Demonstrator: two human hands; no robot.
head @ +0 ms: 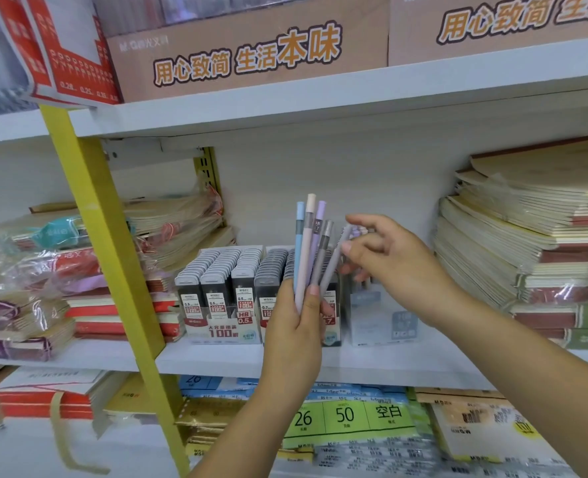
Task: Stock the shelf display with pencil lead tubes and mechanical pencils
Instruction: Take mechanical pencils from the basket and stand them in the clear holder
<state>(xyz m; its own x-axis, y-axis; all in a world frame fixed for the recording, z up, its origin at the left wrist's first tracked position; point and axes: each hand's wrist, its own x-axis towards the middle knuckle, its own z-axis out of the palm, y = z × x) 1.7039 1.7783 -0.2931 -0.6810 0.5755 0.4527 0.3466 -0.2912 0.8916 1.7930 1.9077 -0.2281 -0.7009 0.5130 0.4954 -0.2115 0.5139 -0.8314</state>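
My left hand (pixel 297 326) grips a fan of several mechanical pencils (pixel 309 243), pastel blue, pink, purple and grey, tips down, in front of the display. Behind them the display box of pencil lead tubes (pixel 223 288) stands on the middle shelf (pixel 216 360), packed with rows of dark tubes labelled 0.5 and 0.7. My right hand (pixel 389 263) reaches in from the right and pinches the top of the rightmost grey pencil (pixel 334 260). A clear pencil holder (pixel 378 319) stands right of the lead box, partly hidden by my right hand.
Stacks of notebooks (pixel 534 236) fill the shelf's right side; wrapped notebooks (pixel 44 288) lie at the left past a yellow upright post (pixel 113 257). Brown cardboard boxes (pixel 251 53) sit on the shelf above. Paper packs (pixel 347 419) lie on the shelf below.
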